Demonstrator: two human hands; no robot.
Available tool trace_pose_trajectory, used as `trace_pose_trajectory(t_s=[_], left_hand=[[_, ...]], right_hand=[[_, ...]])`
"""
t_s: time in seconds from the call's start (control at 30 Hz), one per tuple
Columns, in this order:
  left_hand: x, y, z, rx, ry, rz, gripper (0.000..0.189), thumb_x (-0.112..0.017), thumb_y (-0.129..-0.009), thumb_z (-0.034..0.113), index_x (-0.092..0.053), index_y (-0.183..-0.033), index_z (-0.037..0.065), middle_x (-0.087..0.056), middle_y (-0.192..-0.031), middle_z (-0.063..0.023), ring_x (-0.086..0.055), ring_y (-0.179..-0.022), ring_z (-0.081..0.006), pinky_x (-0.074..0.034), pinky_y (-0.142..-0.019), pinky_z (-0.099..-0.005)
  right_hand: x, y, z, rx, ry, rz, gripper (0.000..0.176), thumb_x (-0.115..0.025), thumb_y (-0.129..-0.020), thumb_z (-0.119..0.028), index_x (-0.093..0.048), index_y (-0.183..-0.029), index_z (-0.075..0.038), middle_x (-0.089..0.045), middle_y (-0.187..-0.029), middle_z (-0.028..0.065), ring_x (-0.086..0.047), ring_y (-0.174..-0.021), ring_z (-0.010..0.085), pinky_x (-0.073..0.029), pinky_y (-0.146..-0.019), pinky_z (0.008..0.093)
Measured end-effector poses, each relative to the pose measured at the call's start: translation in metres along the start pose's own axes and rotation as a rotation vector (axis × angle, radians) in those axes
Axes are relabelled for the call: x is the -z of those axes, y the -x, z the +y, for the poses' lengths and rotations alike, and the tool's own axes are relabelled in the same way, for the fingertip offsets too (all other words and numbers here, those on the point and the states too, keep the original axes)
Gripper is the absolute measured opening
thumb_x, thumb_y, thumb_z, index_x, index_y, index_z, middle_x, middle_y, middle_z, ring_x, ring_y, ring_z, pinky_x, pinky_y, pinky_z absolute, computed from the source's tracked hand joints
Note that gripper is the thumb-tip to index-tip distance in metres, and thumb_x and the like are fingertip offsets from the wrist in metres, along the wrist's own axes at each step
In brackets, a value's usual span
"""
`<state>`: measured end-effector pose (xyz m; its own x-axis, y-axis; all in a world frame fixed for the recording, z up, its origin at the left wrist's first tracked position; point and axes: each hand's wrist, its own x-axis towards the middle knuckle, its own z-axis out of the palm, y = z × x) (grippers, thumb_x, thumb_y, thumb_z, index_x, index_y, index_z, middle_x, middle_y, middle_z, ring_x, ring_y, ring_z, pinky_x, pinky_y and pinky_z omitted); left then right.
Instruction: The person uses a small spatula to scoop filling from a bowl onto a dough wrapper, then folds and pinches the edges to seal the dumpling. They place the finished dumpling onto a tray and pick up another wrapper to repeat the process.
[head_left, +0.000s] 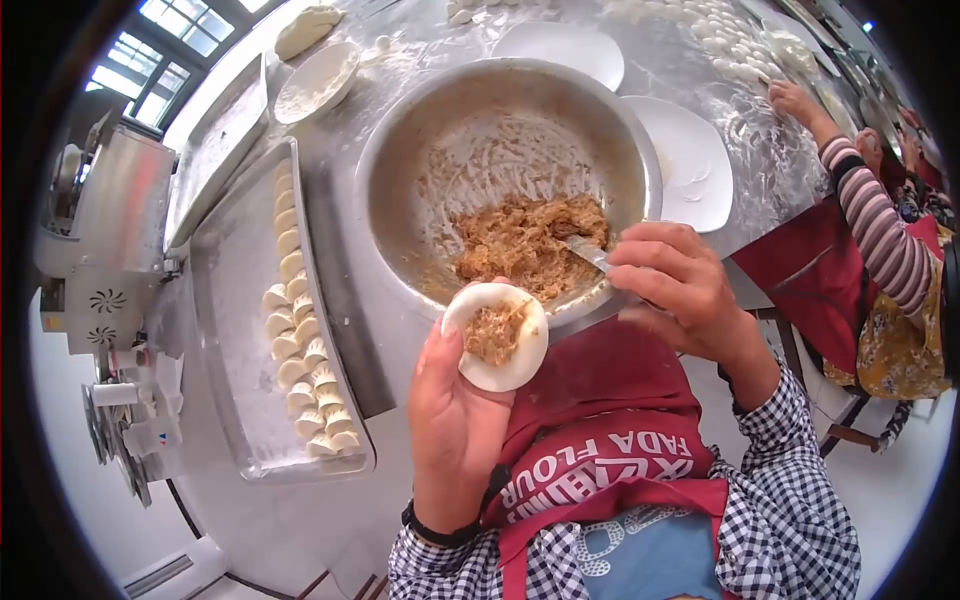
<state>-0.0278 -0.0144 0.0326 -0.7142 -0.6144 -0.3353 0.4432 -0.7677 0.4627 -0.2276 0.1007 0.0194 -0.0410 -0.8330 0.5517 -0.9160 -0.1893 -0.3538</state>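
Observation:
On the fingers of my left hand [448, 410] rests a round white dumpling wrapper [533, 350], with a patch of brown filling [494, 333] in its middle. The hand supports it at the near rim of a large metal bowl [400, 130]. My right hand [680, 285] is closed around a flat metal filling spatula [588, 251]; its tip is sunk in the mass of filling [525, 240] inside the bowl. The spatula's handle is hidden by my fingers.
Left of the bowl lies a metal tray [225, 290] with rows of pleated dumplings [325, 395]. Another tray [215, 150] and a flour bowl [318, 85] stand behind it. White plates [685, 165] sit beyond the bowl. A co-worker's striped sleeve [885, 230] reaches in at right.

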Motion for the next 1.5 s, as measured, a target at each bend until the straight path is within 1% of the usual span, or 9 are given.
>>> trace_pose_trajectory(t_s=[0.17, 0.4, 0.67, 0.87, 0.93, 1.07, 1.23, 1.3, 1.5], left_hand=[[-0.005, 0.008, 0.002, 0.087, -0.017, 0.010, 0.039, -0.041, -0.092, 0.014, -0.035, -0.127, -0.004, -0.044, -0.127, -0.0178, -0.043, -0.119, -0.0278, -0.035, -0.101, -0.0424], [-0.005, 0.018, 0.005, 0.159, 0.040, -0.053, 0.037, -0.040, -0.091, 0.014, -0.037, -0.125, -0.002, -0.046, -0.123, -0.0165, -0.047, -0.114, -0.0266, -0.038, -0.097, -0.0417], [-0.005, 0.017, 0.005, 0.217, 0.037, -0.052, 0.038, -0.042, -0.091, 0.013, -0.037, -0.125, -0.002, -0.047, -0.122, -0.0156, -0.048, -0.113, -0.0254, -0.040, -0.096, -0.0400], [-0.005, 0.023, 0.003, 0.164, -0.366, -0.145, 0.057, -0.062, -0.079, 0.012, -0.036, -0.128, -0.002, -0.048, -0.120, -0.0133, -0.049, -0.111, -0.0197, -0.040, -0.094, -0.0314], [-0.009, 0.029, 0.002, 0.020, -0.759, -0.173, 0.070, -0.071, -0.069, 0.008, -0.036, -0.129, -0.002, -0.048, -0.122, -0.0122, -0.047, -0.112, -0.0169, -0.039, -0.093, -0.0291], [-0.008, 0.028, -0.002, -0.120, -1.049, -0.202, 0.058, -0.067, -0.071, -0.001, -0.045, -0.124, 0.000, -0.053, -0.119, -0.0135, -0.053, -0.108, -0.0183, -0.043, -0.090, -0.0280], [-0.001, 0.026, -0.005, -0.259, -1.002, -0.208, 0.042, -0.059, -0.075, -0.009, -0.051, -0.116, -0.001, -0.055, -0.116, -0.0149, -0.055, -0.106, -0.0210, -0.044, -0.089, -0.0289], [0.000, 0.026, -0.005, -0.265, -0.927, -0.182, 0.039, -0.057, -0.075, -0.011, -0.053, -0.113, -0.002, -0.056, -0.115, -0.0148, -0.055, -0.106, -0.0212, -0.044, -0.089, -0.0294], [0.003, 0.025, -0.008, -0.214, -0.584, -0.119, 0.030, -0.059, -0.075, -0.010, -0.057, -0.104, -0.001, -0.058, -0.110, -0.0153, -0.055, -0.101, -0.0205, -0.046, -0.087, -0.0308]], right_hand=[[0.013, -0.010, -0.042, 0.055, -0.089, 0.105, 0.033, -0.070, -0.063, -0.016, -0.061, -0.093, -0.005, -0.059, -0.106, 0.0114, -0.057, -0.093, 0.0279, -0.047, -0.077, 0.0370], [-0.034, -0.019, -0.059, 0.082, -0.150, 0.295, 0.027, -0.066, -0.065, -0.009, -0.062, -0.091, -0.006, -0.059, -0.105, 0.0111, -0.058, -0.091, 0.0255, -0.048, -0.074, 0.0335], [-0.032, -0.022, -0.055, 0.132, -0.269, 0.278, 0.020, -0.066, -0.061, -0.007, -0.060, -0.079, -0.004, -0.060, -0.103, 0.0116, -0.058, -0.090, 0.0261, -0.049, -0.071, 0.0329], [-0.027, -0.027, -0.055, 0.069, -0.354, 0.224, 0.017, -0.067, -0.060, -0.008, -0.058, -0.074, -0.003, -0.060, -0.102, 0.0138, -0.058, -0.090, 0.0277, -0.049, -0.072, 0.0344], [-0.026, -0.029, -0.056, 0.045, -0.381, 0.210, 0.017, -0.067, -0.060, -0.008, -0.058, -0.073, -0.003, -0.060, -0.102, 0.0144, -0.058, -0.090, 0.0281, -0.048, -0.073, 0.0349], [-0.026, -0.031, -0.054, 0.043, -0.440, 0.200, 0.019, -0.069, -0.064, -0.009, -0.059, -0.078, -0.003, -0.059, -0.104, 0.0162, -0.058, -0.090, 0.0300, -0.048, -0.074, 0.0364], [-0.028, -0.035, -0.054, 0.091, -0.417, 0.184, 0.022, -0.071, -0.067, -0.008, -0.058, -0.084, -0.003, -0.059, -0.104, 0.0195, -0.058, -0.090, 0.0314, -0.049, -0.075, 0.0374], [-0.032, -0.034, -0.055, 0.006, -0.490, 0.321, 0.013, -0.066, -0.067, -0.003, -0.060, -0.078, -0.001, -0.059, -0.100, 0.0171, -0.060, -0.083, 0.0275, -0.048, -0.069, 0.0338], [-0.031, -0.019, -0.058, -0.157, -0.511, 0.311, 0.017, -0.066, -0.071, -0.002, -0.059, -0.086, 0.002, -0.058, -0.101, 0.0191, -0.060, -0.084, 0.0266, -0.050, -0.069, 0.0326]])
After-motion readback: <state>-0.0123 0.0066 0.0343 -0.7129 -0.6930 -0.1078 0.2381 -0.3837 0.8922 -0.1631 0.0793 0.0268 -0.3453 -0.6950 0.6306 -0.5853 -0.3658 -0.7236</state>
